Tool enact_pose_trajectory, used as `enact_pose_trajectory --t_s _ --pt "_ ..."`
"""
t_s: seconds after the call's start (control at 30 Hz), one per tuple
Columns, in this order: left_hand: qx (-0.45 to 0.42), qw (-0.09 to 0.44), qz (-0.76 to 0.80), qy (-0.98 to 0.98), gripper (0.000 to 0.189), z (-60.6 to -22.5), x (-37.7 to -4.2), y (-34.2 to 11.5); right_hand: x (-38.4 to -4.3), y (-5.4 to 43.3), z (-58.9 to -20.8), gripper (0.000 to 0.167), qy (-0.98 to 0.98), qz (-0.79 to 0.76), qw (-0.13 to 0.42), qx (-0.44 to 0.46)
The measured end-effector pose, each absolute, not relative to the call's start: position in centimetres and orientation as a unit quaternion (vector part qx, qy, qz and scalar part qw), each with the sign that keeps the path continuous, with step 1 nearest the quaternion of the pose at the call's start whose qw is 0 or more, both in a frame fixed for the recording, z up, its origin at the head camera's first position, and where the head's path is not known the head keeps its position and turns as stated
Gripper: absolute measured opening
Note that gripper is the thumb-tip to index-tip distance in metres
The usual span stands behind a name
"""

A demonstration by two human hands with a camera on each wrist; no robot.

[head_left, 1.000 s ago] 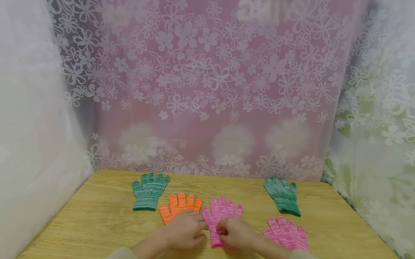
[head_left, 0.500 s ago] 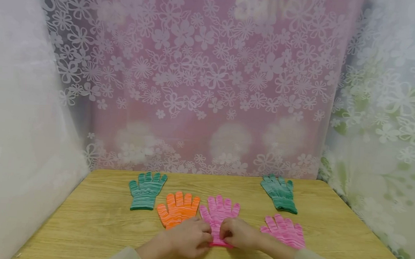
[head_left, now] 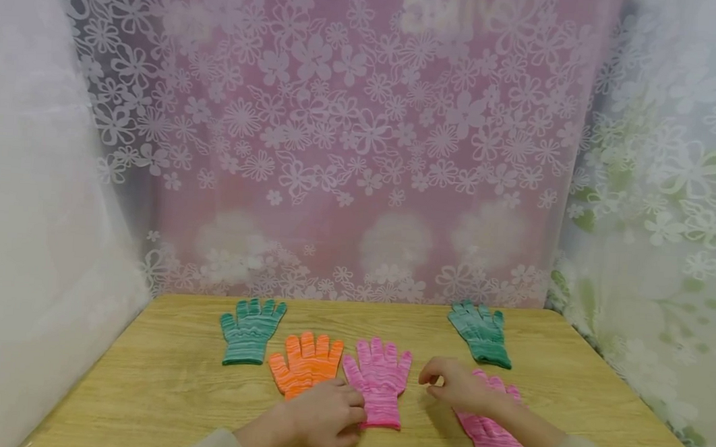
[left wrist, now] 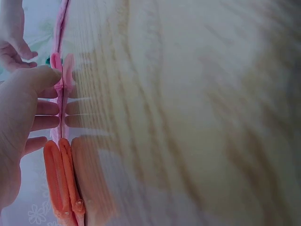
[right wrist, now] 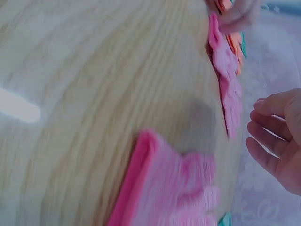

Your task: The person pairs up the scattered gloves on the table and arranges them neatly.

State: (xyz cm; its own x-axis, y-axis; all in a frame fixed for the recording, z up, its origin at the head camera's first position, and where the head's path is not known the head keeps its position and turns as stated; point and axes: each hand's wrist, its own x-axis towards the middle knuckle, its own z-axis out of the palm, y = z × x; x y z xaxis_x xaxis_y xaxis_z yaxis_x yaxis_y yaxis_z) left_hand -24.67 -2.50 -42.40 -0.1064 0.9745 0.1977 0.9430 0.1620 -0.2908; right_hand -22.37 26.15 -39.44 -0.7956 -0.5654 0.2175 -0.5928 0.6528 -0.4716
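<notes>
My left hand (head_left: 331, 414) lies low over the lower part of an orange knit glove (head_left: 308, 366) and reaches the left edge of a pink knit glove (head_left: 381, 380). Its fingers (left wrist: 46, 108) look fairly straight beside the pink glove, with the thumb near the cuff. The pink glove lies flat, fingers away from me. My right hand (head_left: 460, 385) hovers above the table, holding nothing, fingers loosely bent. Under its wrist lies a second pink glove (head_left: 498, 443), tilted and partly covered by the forearm; its cuff (right wrist: 136, 174) shows in the right wrist view.
One green glove (head_left: 250, 332) lies at the back left, another green glove (head_left: 482, 335) at the back right, tilted. The wooden table (head_left: 162, 375) ends at a pink flowered curtain (head_left: 360, 183). Pale sheets hang on both sides.
My right hand has left the middle pink glove and moved right, over the second pink glove. My left hand has shifted slightly toward me, uncovering more of the orange glove.
</notes>
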Motion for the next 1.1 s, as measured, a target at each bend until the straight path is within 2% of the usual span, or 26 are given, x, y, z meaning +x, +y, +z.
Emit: enact_pose_trajectory --t_s 0.2,0.37,0.47,0.7,0.9,1.1 --pt "-0.649 0.163 0.050 -0.741 0.020 -42.4 -24.7 -2.5 -21.6 30.2 -38.5 0.013 -0.932 0.216 0.024 0.291" --pt "-0.649 0.158 0.046 -0.743 0.021 -42.6 -24.8 -2.4 -20.8 32.7 -38.5 0.012 -0.946 0.164 -0.022 0.278" --pt "-0.649 0.156 0.043 -0.743 0.020 -42.6 -24.8 -2.4 -20.5 33.6 -38.8 0.013 -0.951 0.133 -0.031 0.279" --pt "-0.651 0.155 0.045 -0.741 0.023 -42.6 -24.9 -2.4 -20.2 34.5 -39.6 0.025 -0.942 0.085 -0.036 0.323" --pt "-0.651 0.155 0.050 -0.741 0.025 -42.5 -24.9 -2.4 -20.2 34.7 -40.2 0.021 -0.921 0.098 -0.025 0.377" --pt "-0.649 0.162 0.054 -0.742 0.024 -42.4 -24.8 -2.4 -20.1 34.5 -40.6 0.026 -0.906 0.098 -0.002 0.412"
